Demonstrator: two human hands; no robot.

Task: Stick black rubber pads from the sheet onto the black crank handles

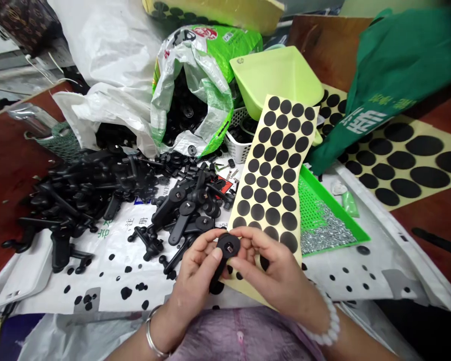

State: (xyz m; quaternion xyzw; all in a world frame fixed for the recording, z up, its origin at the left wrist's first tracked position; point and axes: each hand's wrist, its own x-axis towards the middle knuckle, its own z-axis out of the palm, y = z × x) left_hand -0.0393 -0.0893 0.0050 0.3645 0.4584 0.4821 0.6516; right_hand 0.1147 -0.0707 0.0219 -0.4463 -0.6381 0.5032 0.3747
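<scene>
A black plastic part (229,245) with a round, flat head and a short arm is held in front of my body. Around its left side and arm, my left hand (195,273) is closed, with the thumb on the disc's face. The fingers of my right hand (276,268) pinch the disc's right edge. Under my right hand lies a pale yellow sheet of round black stickers (272,185), sloping up against a green bowl. Similar black parts with round heads (182,220) lie just beyond my left hand.
A large heap of black parts (78,190) covers the left. Behind stand an open plastic bag (218,110), a white basket (238,149) and a light green bowl (278,70). A green tray (355,233) holds small metal pieces at right, beside a dark green bag (394,75).
</scene>
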